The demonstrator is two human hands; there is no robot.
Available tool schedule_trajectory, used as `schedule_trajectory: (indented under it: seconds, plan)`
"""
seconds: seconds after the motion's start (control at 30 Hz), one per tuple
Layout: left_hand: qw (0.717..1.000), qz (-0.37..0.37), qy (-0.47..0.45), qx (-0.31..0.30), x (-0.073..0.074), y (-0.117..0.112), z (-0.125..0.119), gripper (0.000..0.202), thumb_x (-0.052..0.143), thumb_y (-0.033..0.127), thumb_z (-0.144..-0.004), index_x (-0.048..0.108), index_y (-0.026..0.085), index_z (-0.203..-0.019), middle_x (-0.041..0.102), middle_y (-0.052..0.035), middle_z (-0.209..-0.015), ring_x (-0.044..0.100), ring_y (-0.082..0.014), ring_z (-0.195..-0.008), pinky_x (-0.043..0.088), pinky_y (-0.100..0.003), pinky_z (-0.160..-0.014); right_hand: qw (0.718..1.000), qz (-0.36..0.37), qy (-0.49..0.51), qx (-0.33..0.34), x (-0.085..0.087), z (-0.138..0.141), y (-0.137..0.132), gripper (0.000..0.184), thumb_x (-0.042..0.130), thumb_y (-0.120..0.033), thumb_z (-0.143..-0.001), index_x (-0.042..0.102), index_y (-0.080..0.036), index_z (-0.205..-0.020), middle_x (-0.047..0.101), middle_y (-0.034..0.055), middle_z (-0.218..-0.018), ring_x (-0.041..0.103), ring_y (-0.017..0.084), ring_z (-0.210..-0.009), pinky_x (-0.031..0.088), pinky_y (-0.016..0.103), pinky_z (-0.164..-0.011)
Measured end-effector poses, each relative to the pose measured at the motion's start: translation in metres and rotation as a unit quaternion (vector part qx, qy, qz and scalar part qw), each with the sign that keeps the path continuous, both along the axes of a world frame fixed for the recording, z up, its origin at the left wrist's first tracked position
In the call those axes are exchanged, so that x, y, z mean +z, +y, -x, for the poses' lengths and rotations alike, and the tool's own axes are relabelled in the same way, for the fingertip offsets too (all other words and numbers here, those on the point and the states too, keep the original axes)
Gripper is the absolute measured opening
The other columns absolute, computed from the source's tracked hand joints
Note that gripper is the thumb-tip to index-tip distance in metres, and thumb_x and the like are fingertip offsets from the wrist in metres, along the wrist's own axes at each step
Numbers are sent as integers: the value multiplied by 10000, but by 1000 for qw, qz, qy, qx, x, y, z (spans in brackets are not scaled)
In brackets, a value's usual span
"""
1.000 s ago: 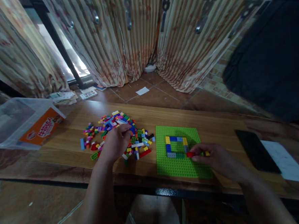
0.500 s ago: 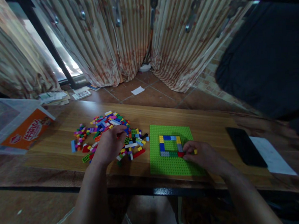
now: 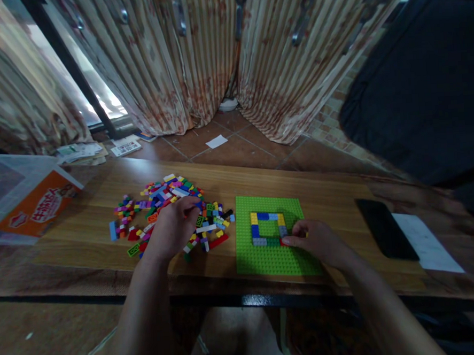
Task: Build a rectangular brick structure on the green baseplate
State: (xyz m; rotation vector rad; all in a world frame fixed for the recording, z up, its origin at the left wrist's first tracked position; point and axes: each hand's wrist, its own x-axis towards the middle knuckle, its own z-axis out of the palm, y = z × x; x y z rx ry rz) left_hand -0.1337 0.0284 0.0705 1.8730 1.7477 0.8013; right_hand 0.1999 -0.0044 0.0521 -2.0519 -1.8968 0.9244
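Observation:
On the green baseplate (image 3: 256, 262) stands a rectangular ring of bricks (image 3: 256, 231) in yellow, blue, grey, green and red, with bare studs inside it. My right hand (image 3: 317, 240) is at the ring's near right corner, its thumb on the red brick (image 3: 282, 242) there. A small yellow brick (image 3: 307, 234) shows among its curled fingers. My left hand (image 3: 174, 224) hovers at the pile of loose bricks (image 3: 161, 195), fingers pinched together beside a blue brick. Whether that blue brick is in the fingers or behind them is unclear.
A clear plastic box (image 3: 4, 175) with an orange label stands at the table's left end. To the right lie a black phone-like slab (image 3: 386, 230) and a white sheet of paper (image 3: 426, 243). The wooden table's front edge (image 3: 244, 299) runs below my forearms.
My right thumb has moved onto the top of the red corner brick, and the yellow brick is now more hidden by the fingers. The left hand stays at the pile. The view has shifted slightly.

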Motion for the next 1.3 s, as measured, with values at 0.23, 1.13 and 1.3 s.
schedule_trajectory:
  seconds: [0.23,1.13,1.3]
  plan:
    - [1000,-11,13,-12,-2,0,-1,320,501,265,-831,695,161,-1062,748,-51,-923,686,-209,-866,515,-285,-818,1000,-5,-6,-25,-2,3,1,326,729,-510,-615,622,-202,-615,641,13,-636,577,175,-626,365,284,-572]
    - [993,-32,-45,-102,-1,-11,-53,246,484,216,-876,672,190,-1033,718,-50,-1011,672,-187,-903,512,-300,-842,985,-125,51,-110,11,-22,9,393,532,-543,-799,672,-181,-737,674,41,-679,594,186,-652,420,298,-619]
    - [990,-30,-37,-134,-8,-27,-89,336,501,164,-855,601,191,-1176,654,-89,-1129,631,-209,-1019,498,-340,-919,992,-103,45,-63,-1,-8,10,304,526,-453,-808,661,-182,-790,694,54,-732,624,199,-690,439,316,-665]
